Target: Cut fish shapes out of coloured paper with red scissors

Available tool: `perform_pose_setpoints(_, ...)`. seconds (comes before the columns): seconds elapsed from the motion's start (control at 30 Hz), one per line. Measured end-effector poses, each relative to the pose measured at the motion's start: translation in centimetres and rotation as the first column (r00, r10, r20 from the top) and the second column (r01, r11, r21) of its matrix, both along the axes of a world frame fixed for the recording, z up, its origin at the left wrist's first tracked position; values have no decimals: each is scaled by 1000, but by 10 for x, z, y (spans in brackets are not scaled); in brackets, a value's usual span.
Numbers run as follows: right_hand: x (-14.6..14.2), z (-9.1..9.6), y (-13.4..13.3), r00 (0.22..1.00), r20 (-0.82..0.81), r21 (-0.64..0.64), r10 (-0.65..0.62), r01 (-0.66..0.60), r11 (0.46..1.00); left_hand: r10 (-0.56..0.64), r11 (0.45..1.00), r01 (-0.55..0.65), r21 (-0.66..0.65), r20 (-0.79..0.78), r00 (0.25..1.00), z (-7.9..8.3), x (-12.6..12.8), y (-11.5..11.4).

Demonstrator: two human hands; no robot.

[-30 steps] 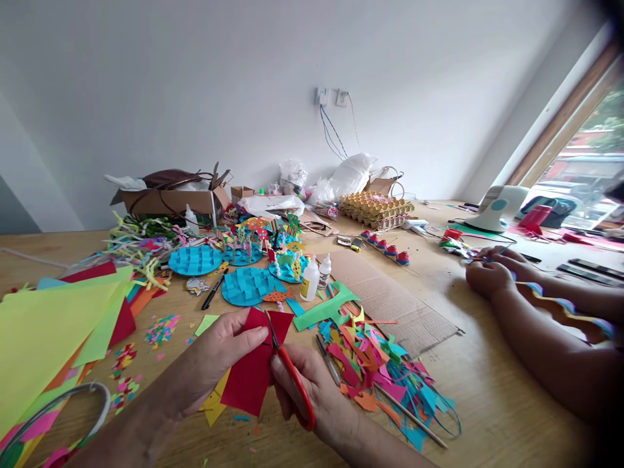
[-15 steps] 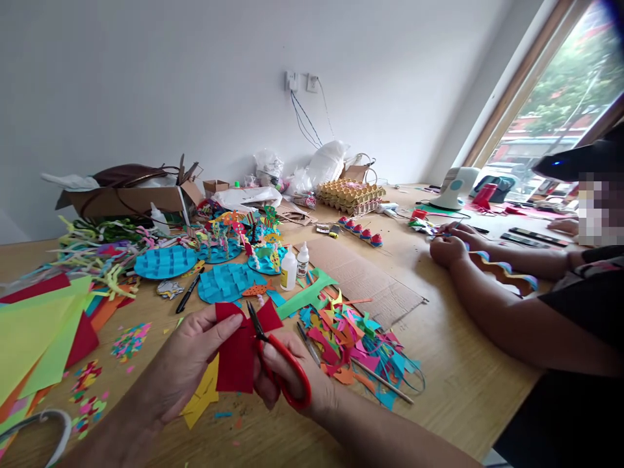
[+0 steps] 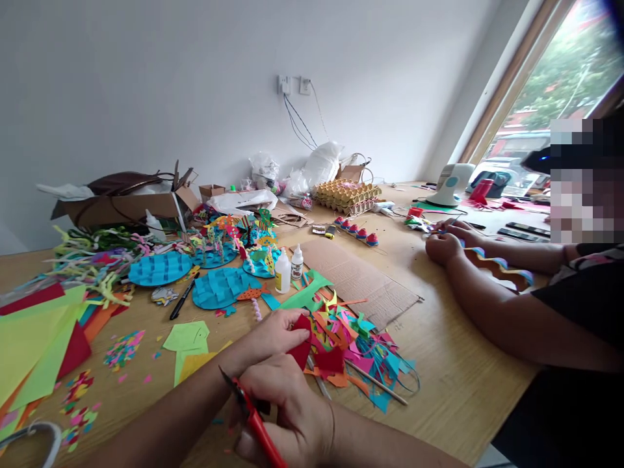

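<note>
My left hand reaches across to the heap of coloured paper scraps, its fingers closed on a piece of red paper. Another red piece lies on the heap beside it. Nearer to me, my right hand grips red-handled scissors, their dark blades pointing up and left. Whether the blades are fully together is hard to see. Left of my forearms lie a light green paper cutout and a yellow paper piece.
Two glue bottles stand by blue paper discs and a black marker. A cardboard sheet lies beyond the scraps. At right, a co-worker's hands hold a wavy strip. Coloured sheets are at left.
Both hands have moved apart from their cutting pose. The left went right to the scraps with red paper; the right came nearer with the scissors, off the paper. The green cutout is now uncovered.
</note>
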State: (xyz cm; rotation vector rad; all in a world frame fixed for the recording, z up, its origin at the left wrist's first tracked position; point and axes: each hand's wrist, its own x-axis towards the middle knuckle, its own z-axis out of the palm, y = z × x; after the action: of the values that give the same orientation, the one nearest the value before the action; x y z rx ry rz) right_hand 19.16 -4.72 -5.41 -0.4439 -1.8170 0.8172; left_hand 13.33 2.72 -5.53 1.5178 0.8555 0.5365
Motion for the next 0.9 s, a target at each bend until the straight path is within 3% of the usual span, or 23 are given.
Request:
perform_pose_setpoints(0.1,3,2,2,1000,-10,-80,-24,23,997,-39,999,40,24,-20,999,2,-2,6)
perform_pose_setpoints(0.2,10,7,8,989,-94,-218,-111,89,972,-20,999,21,45,-27,999,7,-23,11)
perform_pose_setpoints(0.33,24,11,27,901,-153,-419,-406,313,853,3,996,5,89,-82,997,26,-57,12)
perform_pose_setpoints(0.4,29,11,38,885,-140,-469,-445,336,817,-14,984,49,169,-202,979,35,-69,10)
perform_pose_setpoints(0.47,32,11,45,908,-52,-494,-416,338,801,1,963,79,258,-297,955,41,-77,7)
perform_pose_setpoints(0.6,31,6,47,958,84,-493,-273,278,825,64,921,80,382,-351,934,39,-80,-1)
perform_pose_setpoints(0.77,26,-5,46,959,174,-454,-224,280,846,-37,925,161,344,-340,940,37,-82,-8)
perform_pose_setpoints(0.83,27,-6,47,968,61,-505,-243,240,829,-10,953,91,289,-270,963,41,-88,-7)
perform_pose_setpoints(0.9,29,-4,49,942,-120,-585,-314,189,789,132,970,-114,216,-71,989,44,-94,-4)
